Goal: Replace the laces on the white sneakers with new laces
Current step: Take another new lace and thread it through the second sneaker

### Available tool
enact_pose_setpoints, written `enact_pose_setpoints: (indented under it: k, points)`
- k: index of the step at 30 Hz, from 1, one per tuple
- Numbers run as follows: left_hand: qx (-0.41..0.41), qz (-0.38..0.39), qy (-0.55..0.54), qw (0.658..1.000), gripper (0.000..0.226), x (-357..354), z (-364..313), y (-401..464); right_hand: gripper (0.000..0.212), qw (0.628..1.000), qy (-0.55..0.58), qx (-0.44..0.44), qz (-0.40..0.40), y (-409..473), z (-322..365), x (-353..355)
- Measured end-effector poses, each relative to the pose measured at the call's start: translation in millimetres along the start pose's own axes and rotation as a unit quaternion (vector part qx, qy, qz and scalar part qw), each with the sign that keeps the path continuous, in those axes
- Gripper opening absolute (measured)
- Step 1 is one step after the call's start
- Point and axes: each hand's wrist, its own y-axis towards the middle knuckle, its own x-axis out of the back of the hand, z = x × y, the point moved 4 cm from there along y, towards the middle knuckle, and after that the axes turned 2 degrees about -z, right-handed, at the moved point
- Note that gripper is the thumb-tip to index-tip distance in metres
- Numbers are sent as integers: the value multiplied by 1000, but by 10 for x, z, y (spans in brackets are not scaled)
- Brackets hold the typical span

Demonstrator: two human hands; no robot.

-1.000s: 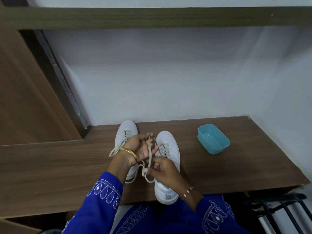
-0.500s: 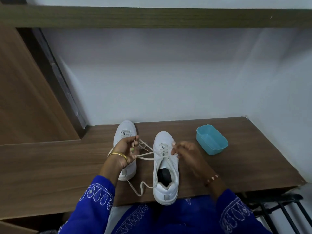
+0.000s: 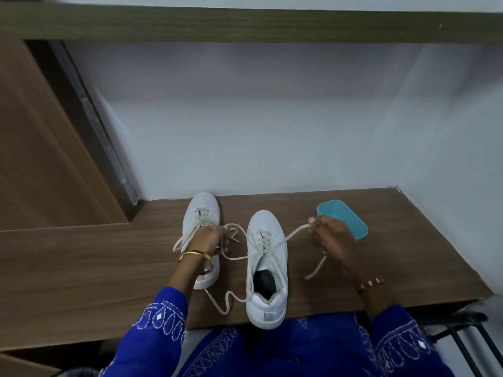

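White sneakers (image 3: 266,265) side by side on wooden bench (image 3: 81,268), no readable branding. Left hand (image 3: 208,239) and right hand (image 3: 330,235) each pinching a lace (image 3: 292,236) end, pulled outward from right sneaker. Blue tub (image 3: 351,220) behind right hand.

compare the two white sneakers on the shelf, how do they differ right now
The right sneaker sits nearer the wooden shelf's front edge; the left sneaker sits further back. The right sneaker's opening shows; the left hand covers the left sneaker's. Both hands pull the right sneaker's lace ends apart, the right hand outward. Both are white, toes toward the wall.
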Motion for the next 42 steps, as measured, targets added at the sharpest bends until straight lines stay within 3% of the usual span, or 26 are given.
enact_pose_setpoints:
  k: [3,5,7,11,15,18,22,26,28,30,34,38,42]
  points:
    - [-90,-49,164,981,27,-40,-163,-127,25,994,-44,14,96,-82,76,-192]
    - [-152,-74,173,970,7,-102,-236,-252,18,988,-63,41,134,-133,119,-322]
    - [-175,-40,138,974,32,-213,-191,-271,11,981,-107,77,140,-155,132,-437]
    - [-197,104,129,966,22,-483,-114,-409,11,972,-170,125,105,-165,144,-551]
    - [-208,167,192,944,31,-584,7,-417,11,969,-197,133,67,-152,125,-483]
    - [-214,138,191,948,34,-535,-1,-376,12,968,-208,125,65,-134,110,-388]
    - [-210,22,135,968,36,-327,-58,-275,28,976,-193,85,61,-51,11,-219]
    - [-219,-42,152,963,37,-128,-53,-206,18,978,-186,51,78,-6,-4,-70]
    - [-223,-51,184,956,30,-102,-42,-188,23,980,-175,44,86,-3,-3,-59]
    - [-227,-45,217,948,13,-149,-41,-220,25,983,-143,38,109,-48,29,-119]
    - [-295,12,246,923,31,-415,-98,-397,11,986,-94,47,130,-151,97,-378]
    - [-282,104,183,936,23,-649,-60,-499,12,976,-162,138,53,-222,156,-501]
    - [-239,109,138,955,29,-665,-18,-461,14,969,-182,165,1,-219,124,-475]
